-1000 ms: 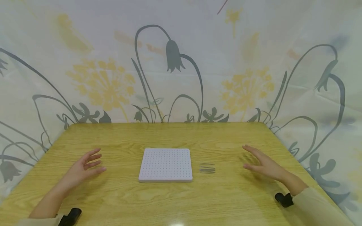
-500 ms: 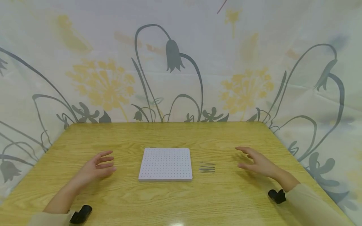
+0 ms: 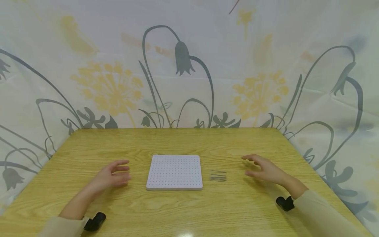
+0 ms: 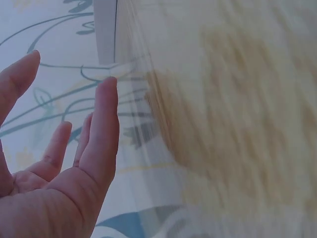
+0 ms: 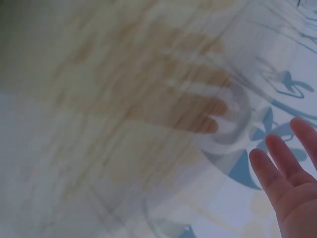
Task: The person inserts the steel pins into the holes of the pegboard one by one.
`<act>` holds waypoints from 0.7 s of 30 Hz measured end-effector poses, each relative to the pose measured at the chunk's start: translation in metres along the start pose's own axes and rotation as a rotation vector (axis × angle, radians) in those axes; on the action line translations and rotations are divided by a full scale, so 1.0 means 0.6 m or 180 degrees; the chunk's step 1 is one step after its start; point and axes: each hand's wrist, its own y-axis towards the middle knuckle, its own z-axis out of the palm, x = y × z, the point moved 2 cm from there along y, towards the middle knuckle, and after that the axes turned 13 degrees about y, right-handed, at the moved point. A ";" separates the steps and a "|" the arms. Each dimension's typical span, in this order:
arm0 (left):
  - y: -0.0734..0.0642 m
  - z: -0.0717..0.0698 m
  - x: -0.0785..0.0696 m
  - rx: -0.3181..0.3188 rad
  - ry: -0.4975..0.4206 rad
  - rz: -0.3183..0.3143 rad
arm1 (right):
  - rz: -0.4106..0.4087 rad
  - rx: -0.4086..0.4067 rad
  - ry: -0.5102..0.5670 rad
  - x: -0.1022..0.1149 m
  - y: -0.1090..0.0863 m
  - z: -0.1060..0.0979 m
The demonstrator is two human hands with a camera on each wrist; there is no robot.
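A white board (image 3: pixel 174 172) dotted with a grid of small holes lies flat near the middle of the table. Just right of it, several thin grey metal rods (image 3: pixel 218 177) lie side by side, pointing left to right. My left hand (image 3: pixel 109 176) hovers left of the board, fingers relaxed and holding nothing; the left wrist view shows its spread fingers (image 4: pixel 105 116) too. On the other side my right hand (image 3: pixel 266 168) hangs over the table to the right of the rods, also holding nothing, with fingers (image 5: pixel 283 156) loosely extended.
The wood-grain table (image 3: pixel 177 214) reaches back to a pale wall cloth (image 3: pixel 219 33) printed with grey and yellow flowers. Black wrist mounts (image 3: pixel 95 221) sit at both cuffs. Light glints on the table's front edge.
My left hand has moved right toward the board. My right hand has moved left toward the rods. Board and rods have stayed in place.
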 end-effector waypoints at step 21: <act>0.026 0.045 -0.015 0.0137 -0.0052 -0.0288 | -0.0219 0.0186 0.0009 0.002 0.037 0.028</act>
